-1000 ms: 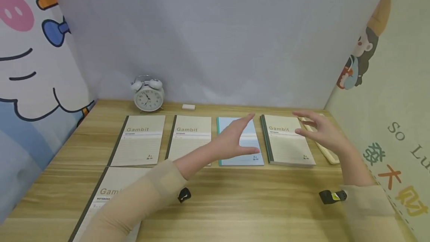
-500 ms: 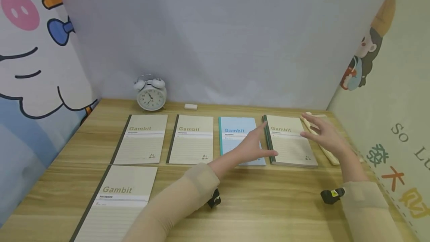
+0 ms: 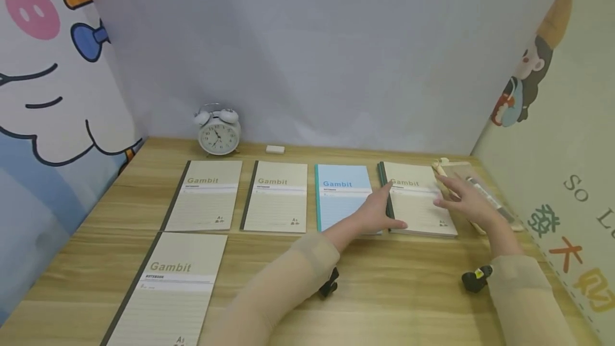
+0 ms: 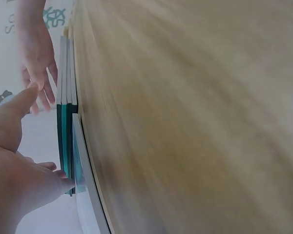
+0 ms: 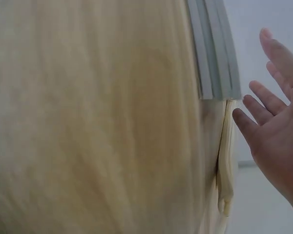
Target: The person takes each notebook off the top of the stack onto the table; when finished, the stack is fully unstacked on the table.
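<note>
A stack of several Gambit notebooks, dark-spined with a cream cover on top, lies at the right of the back row. My left hand is at its spine side, thumb over the lower left corner and fingers along the bound edge. In the left wrist view, the fingertips meet the teal and dark spines. Over the stack's right edge is my right hand, fingers spread and holding nothing. The right wrist view shows its fingertips beside the page edges. A blue notebook lies partly behind my left hand.
Two cream notebooks continue the row leftward, with another in front. A white alarm clock and white eraser stand behind. A cream-trimmed pouch with a marker-like stick lies right, near the wall.
My left hand has moved right, from over the blue notebook to the spine side of the stack. The right hand has stayed near the stack's right edge. The view has shifted slightly.
</note>
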Tool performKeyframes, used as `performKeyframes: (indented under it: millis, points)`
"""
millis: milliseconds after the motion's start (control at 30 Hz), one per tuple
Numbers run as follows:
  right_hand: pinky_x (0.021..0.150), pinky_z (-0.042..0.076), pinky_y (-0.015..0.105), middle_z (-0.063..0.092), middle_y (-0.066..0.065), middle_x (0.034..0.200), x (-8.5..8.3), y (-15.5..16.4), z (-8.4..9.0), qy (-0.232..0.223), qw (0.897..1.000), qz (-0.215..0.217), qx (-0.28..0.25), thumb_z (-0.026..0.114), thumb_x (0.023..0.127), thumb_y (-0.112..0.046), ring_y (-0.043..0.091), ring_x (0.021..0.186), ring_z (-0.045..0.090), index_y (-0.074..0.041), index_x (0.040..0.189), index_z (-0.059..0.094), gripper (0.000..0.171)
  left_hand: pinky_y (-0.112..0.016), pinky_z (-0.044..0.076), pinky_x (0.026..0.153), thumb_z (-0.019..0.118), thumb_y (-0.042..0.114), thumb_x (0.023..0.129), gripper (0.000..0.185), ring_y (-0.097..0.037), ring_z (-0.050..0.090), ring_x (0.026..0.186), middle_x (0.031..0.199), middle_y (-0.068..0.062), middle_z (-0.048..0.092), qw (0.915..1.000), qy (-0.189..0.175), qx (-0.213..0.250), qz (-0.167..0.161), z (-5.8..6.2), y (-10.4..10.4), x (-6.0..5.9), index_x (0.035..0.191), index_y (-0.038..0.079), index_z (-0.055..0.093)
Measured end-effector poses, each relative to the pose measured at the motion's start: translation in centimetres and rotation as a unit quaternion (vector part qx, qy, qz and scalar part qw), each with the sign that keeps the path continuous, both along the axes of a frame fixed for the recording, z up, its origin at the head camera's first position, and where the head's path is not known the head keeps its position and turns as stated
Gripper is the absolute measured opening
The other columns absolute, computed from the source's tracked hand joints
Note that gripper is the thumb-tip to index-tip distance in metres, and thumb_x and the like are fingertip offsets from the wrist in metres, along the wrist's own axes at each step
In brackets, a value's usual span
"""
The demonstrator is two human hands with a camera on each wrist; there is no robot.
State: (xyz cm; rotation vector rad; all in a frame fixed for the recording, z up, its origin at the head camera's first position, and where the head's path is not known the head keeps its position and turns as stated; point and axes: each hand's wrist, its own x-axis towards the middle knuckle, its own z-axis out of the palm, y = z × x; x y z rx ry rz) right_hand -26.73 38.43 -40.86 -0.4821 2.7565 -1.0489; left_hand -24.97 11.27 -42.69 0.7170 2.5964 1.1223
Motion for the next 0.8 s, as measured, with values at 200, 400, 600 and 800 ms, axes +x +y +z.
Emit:
performKeyframes:
  millis: [200, 400, 600, 800]
  points:
    - [0.104, 0.023, 0.065, 0.018, 0.030, 0.151, -0.43, 0.36, -0.68, -0.010, 1.000, -0.005, 0.024, 0.067, 0.088, -0.030, 0.054, 0.133, 0.021, 0.000, 0.149, 0.020, 0.082, -0.031, 0.030, 0.112, 0.075, 0.035, 0.080, 0.100, -0.022, 0.028, 0.140, 0.155, -0.008, 0.024, 0.9998, -0.010, -0.009, 0.017, 0.05, 0.48, -0.50, 0.153, 0.012, 0.010]
    - [0.101, 0.018, 0.071, 0.021, 0.034, 0.148, 0.18, 0.25, -0.91, -0.014, 0.996, -0.016, 0.092, 0.067, 0.086, -0.039, 0.055, 0.133, 0.017, -0.004, 0.150, 0.021, 0.085, -0.028, 0.029, 0.112, 0.074, 0.036, 0.081, 0.096, -0.021, 0.028, 0.140, 0.155, -0.008, 0.023, 0.9987, 0.009, -0.045, 0.021, -0.73, 1.00, -0.45, 0.152, 0.011, 0.013]
    - [0.100, 0.020, 0.070, 0.023, 0.035, 0.146, 0.28, 0.13, -0.77, -0.028, 0.995, -0.021, 0.098, 0.065, 0.087, -0.042, 0.056, 0.132, 0.019, -0.003, 0.149, 0.024, 0.083, -0.027, 0.028, 0.112, 0.073, 0.036, 0.082, 0.093, -0.021, 0.030, 0.139, 0.154, -0.008, 0.027, 0.9984, 0.014, -0.050, 0.022, -0.77, 1.05, -0.46, 0.151, 0.009, 0.018]
    - [0.099, 0.021, 0.071, 0.022, 0.035, 0.147, -0.05, -0.07, -0.68, -0.044, 0.994, -0.023, 0.101, 0.063, 0.087, -0.046, 0.056, 0.132, 0.019, -0.005, 0.149, 0.026, 0.082, -0.028, 0.029, 0.111, 0.075, 0.034, 0.081, 0.094, -0.021, 0.030, 0.139, 0.154, -0.007, 0.026, 0.9989, 0.001, -0.038, 0.029, -0.73, 0.85, -0.64, 0.151, 0.010, 0.018]
